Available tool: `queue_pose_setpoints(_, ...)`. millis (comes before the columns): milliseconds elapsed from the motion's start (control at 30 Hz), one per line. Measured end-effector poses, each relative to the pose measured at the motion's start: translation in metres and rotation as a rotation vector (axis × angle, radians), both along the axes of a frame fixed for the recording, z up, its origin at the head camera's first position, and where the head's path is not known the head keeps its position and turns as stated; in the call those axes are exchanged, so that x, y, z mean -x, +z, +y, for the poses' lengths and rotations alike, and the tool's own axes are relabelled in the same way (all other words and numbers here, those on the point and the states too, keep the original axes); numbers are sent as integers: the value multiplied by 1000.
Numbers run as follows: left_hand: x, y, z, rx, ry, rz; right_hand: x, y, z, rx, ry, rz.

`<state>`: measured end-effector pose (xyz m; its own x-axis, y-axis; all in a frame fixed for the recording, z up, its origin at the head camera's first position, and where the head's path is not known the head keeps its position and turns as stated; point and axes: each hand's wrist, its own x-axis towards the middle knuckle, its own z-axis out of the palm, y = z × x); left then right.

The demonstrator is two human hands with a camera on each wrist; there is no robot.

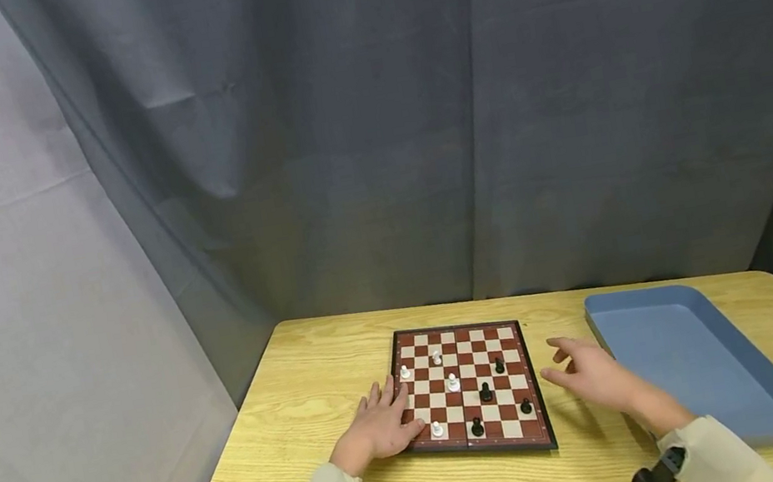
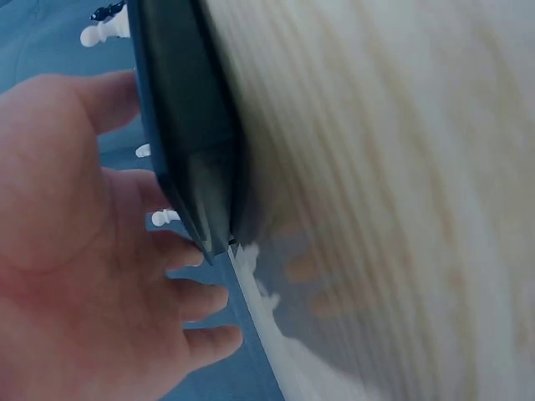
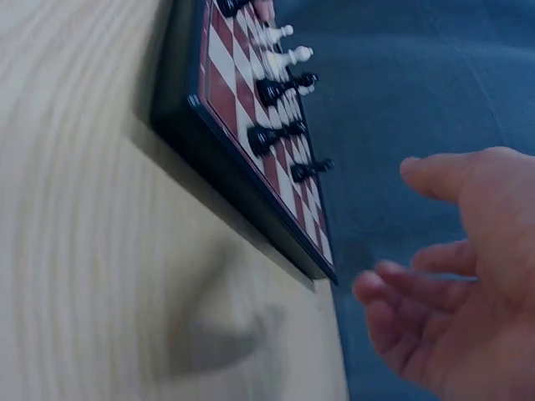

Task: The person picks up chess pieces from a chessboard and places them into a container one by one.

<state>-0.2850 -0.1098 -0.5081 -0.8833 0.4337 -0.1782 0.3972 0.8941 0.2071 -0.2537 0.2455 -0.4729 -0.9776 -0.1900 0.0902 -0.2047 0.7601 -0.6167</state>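
Note:
A red-and-white chessboard (image 1: pixel 457 331) with a dark rim lies on the table. On its left half stand several white chess pieces (image 1: pixel 452 383); several black chess pieces (image 1: pixel 485 392) stand on the right half. My left hand (image 1: pixel 383 427) rests at the board's left edge, fingers spread, the thumb beside a white piece (image 1: pixel 437 429) near the front. In the left wrist view the thumb and some fingers lie over the board's side (image 2: pixel 188 109). My right hand (image 1: pixel 594 377) hovers to the right of the board, fingers loosely bent and nothing between them.
A blue tray (image 1: pixel 687 362) stands on the right of the light wooden table (image 1: pixel 294 424), close to my right forearm. Grey curtains (image 1: pixel 372 150) hang behind the table, and a pale cloth (image 1: pixel 58 369) covers the left side.

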Motion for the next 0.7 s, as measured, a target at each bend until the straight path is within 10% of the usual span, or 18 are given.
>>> queue_pose_setpoints(233,0,0,2,21,-7,2,-2,-14,-12,195,81,-122)
queue_pose_setpoints(700,2,4,2,-2,-30,-90,5,-35,-16,216,214,-120)
